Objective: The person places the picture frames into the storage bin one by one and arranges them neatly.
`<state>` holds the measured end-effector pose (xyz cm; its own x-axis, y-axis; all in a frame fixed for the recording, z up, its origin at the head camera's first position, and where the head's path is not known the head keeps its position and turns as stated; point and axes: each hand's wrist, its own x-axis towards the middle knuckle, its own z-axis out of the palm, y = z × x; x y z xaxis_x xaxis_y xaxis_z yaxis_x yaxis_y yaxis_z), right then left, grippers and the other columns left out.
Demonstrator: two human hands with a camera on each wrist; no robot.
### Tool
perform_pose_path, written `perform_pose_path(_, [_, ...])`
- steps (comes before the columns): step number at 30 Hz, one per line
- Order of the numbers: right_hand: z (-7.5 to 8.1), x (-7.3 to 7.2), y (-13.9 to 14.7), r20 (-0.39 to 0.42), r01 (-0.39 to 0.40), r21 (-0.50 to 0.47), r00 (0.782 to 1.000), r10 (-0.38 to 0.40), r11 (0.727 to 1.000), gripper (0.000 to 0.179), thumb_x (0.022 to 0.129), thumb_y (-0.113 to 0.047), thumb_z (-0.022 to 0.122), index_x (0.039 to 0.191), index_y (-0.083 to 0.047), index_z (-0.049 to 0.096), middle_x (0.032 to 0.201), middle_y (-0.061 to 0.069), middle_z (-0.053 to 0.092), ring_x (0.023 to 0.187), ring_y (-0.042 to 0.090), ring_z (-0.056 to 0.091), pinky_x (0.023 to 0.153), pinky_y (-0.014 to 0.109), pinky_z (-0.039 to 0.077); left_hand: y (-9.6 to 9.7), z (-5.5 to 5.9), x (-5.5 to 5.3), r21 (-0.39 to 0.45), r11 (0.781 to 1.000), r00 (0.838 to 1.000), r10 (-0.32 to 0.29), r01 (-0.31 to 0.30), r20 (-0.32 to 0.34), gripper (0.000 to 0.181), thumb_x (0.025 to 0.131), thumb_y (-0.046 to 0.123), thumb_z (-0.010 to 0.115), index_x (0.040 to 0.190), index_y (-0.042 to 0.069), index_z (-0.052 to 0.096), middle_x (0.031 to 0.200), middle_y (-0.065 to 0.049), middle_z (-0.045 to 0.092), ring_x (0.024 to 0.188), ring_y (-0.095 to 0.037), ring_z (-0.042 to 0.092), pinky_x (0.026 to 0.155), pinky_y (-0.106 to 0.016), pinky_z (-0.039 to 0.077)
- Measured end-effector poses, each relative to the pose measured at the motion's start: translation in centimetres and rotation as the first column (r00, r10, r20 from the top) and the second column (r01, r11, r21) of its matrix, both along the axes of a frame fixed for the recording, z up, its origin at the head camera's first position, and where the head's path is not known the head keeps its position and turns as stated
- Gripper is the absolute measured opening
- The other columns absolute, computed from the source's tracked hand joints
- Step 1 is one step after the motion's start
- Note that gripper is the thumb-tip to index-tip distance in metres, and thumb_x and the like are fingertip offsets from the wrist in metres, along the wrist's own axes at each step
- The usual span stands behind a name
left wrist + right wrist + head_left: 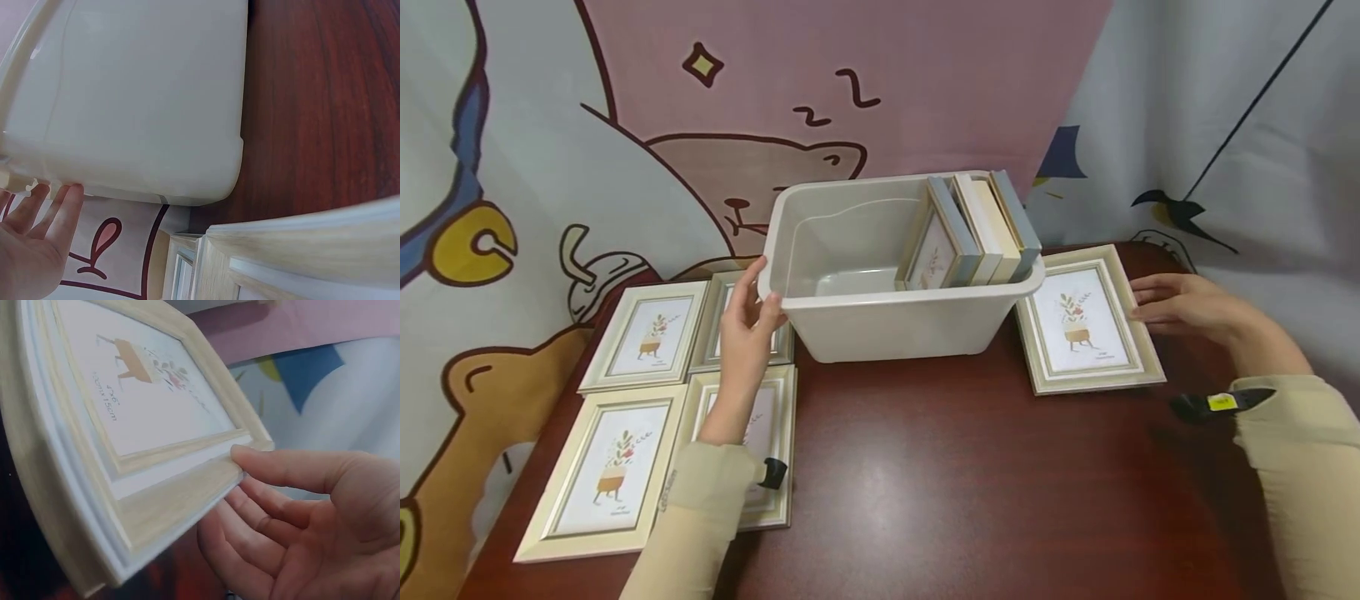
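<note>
A light grey plastic bin point(895, 325) stands at the back of the table. My left hand point(748, 342) touches its left end by the rim with fairly straight fingers, also visible in the left wrist view. At the bin's right, my right hand point(1187, 308) pinches the right edge of a cream picture frame point(1142, 342). In the right wrist view the thumb point(281, 469) lies on the frame's face and the other fingers are beneath it. Several frames stand on edge inside the bin's right part, among them a blue-grey one point(953, 233).
Cream frames with plant prints lie in two rows at the left: one at the back left point(595, 367), one at the front left point(542, 533), and others partly under my left arm. The dark red wooden table point(910, 467) meets a cartoon-printed curtain point(962, 83) behind.
</note>
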<state>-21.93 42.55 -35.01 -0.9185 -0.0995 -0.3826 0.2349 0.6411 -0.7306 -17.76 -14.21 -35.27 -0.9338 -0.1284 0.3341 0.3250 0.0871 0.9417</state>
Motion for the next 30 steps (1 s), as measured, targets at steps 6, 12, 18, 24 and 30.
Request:
perform_pose_path(6, [1.5,2.1,-0.1,-0.117,0.086,-0.034,0.989,-0.089,0.996,0.073,0.09,-0.02,0.074,0.148,-0.009,0.031,0.098,-0.03,0.052,0.085,-0.003,0.063,0.077,0.022,0.062,0.0,0.0,0.0,0.02,1.0,1.0,-0.016,0.016,-0.004,0.05,0.101,0.014,0.052,0.15,0.015,0.044,0.139,-0.02,0.056,0.102,-0.01,0.064,0.083,-0.017,0.06])
perform_pose_path(12, [2.8,3.7,-0.6,-0.242,0.149,-0.039,0.958,-0.154,0.988,0.057,0.089,-0.017,0.075,0.133,-0.035,0.044,0.107,-0.024,0.046,0.08,-0.006,0.059,0.07,0.016,0.06,0.1,0.2,0.1,0.01,1.0,1.0,-0.008,0.008,0.004,0.049,0.101,0.015,0.053,0.15,0.016,0.045,0.139,-0.019,0.056,0.102,-0.003,0.063,0.083,-0.015,0.059])
perform_pose_path(18, [3.7,4.6,-1.7,-0.337,0.175,-0.361,0.891,-0.304,0.916,0.057,0.086,0.01,0.069,0.122,-0.031,0.05,0.107,-0.02,0.055,0.076,-0.005,0.065,0.062,0.014,0.059,0.1,0.2,0.2,0.007,1.0,1.0,-0.002,0.002,0.012,0.049,0.101,0.017,0.053,0.149,0.017,0.045,0.14,-0.018,0.056,0.103,-0.004,0.062,0.082,-0.015,0.059])
perform_pose_path(24, [5.0,5.4,-3.5,-0.355,0.15,-0.685,0.785,-0.507,0.713,0.061,0.079,0.024,0.065,0.123,-0.017,0.055,0.094,-0.013,0.073,0.072,0.0,0.071,0.057,0.014,0.059,0.1,0.2,0.1,-0.008,1.0,1.0,0.009,-0.008,0.016,0.049,0.1,0.019,0.053,0.149,0.019,0.045,0.14,-0.016,0.057,0.103,-0.003,0.062,0.082,-0.015,0.059])
perform_pose_path(30, [6.0,5.9,-5.2,-0.378,0.131,-0.774,0.689,-0.619,0.619,0.06,0.079,0.023,0.067,0.131,-0.008,0.062,0.101,-0.008,0.075,0.081,0.002,0.072,0.063,0.013,0.059,0.0,0.1,0.0,-0.003,1.0,1.0,0.006,-0.006,0.018,0.049,0.101,0.018,0.053,0.149,0.019,0.045,0.14,-0.016,0.057,0.103,-0.004,0.063,0.082,-0.016,0.059])
